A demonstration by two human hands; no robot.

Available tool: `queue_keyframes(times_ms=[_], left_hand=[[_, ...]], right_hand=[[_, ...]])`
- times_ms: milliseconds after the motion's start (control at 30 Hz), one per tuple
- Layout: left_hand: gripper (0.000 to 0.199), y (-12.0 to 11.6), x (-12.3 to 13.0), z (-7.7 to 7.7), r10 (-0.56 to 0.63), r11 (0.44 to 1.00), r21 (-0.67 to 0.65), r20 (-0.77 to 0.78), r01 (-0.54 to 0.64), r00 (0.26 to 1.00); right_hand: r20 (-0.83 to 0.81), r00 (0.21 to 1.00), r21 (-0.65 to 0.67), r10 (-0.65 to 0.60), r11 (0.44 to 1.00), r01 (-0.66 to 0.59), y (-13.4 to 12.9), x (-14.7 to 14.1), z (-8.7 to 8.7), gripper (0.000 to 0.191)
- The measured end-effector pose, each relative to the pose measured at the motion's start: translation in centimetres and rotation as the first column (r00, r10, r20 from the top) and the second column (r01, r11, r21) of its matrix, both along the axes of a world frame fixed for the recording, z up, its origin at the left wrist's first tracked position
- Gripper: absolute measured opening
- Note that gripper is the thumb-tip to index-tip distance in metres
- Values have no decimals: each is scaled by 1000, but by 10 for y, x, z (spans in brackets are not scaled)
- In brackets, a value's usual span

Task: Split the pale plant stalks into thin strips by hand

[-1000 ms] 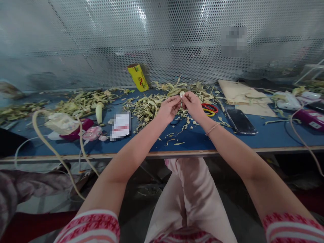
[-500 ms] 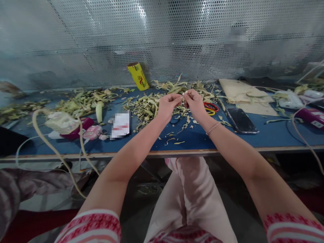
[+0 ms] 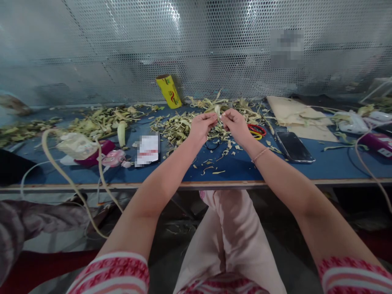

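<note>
Above the pile of dried plant pieces (image 3: 176, 127), my left hand (image 3: 202, 125) and my right hand (image 3: 235, 124) meet fingertip to fingertip. A small pale plant piece (image 3: 217, 109) sticks up between them, pinched by the left fingers. The right fingers are closed in a pinch at its lower end; what they hold is too small to tell. Red-handled and yellow-handled scissors (image 3: 256, 130) lie just right of my right hand. Small peeled scraps (image 3: 219, 172) are scattered on the blue table (image 3: 171, 173) below.
A yellow tube (image 3: 169, 92) stands behind the pile, against the perforated metal panel (image 3: 208, 49). Left are a white card (image 3: 149, 149), a pink item (image 3: 114, 158) and another plant heap (image 3: 98, 122). Right are a phone (image 3: 295, 146), brown cardboard (image 3: 284, 111) and a purple box (image 3: 379, 143).
The pale piece now stands up between my fingertips, where only a tiny white bit showed before. My hands have hardly moved; the whole view has shifted slightly.
</note>
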State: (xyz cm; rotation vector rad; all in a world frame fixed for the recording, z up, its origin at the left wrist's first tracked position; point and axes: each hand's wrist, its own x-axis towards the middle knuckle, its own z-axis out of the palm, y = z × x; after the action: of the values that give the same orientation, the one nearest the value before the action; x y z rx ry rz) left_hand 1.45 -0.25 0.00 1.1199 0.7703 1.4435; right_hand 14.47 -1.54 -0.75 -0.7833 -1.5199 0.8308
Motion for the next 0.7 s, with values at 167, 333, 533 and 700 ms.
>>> queue_keyframes(times_ms=[167, 333, 533, 700], left_hand=[[12, -4, 1, 1, -18, 997, 75, -99, 25, 995], [13, -9, 4, -1, 10, 981, 190, -215, 31, 977], [15, 1, 3, -6, 25, 987, 160, -126, -5, 992], [19, 8, 3, -8, 28, 994, 108, -16, -26, 999]], right_hand=[[-74, 996, -36, -49, 998, 46, 2, 1, -2, 26], [-143, 988, -73, -55, 996, 45, 4, 3, -2, 33], [-174, 985, -89, -16, 996, 1, 5, 2, -1, 33], [-135, 990, -51, 38, 998, -45, 2, -3, -1, 34]])
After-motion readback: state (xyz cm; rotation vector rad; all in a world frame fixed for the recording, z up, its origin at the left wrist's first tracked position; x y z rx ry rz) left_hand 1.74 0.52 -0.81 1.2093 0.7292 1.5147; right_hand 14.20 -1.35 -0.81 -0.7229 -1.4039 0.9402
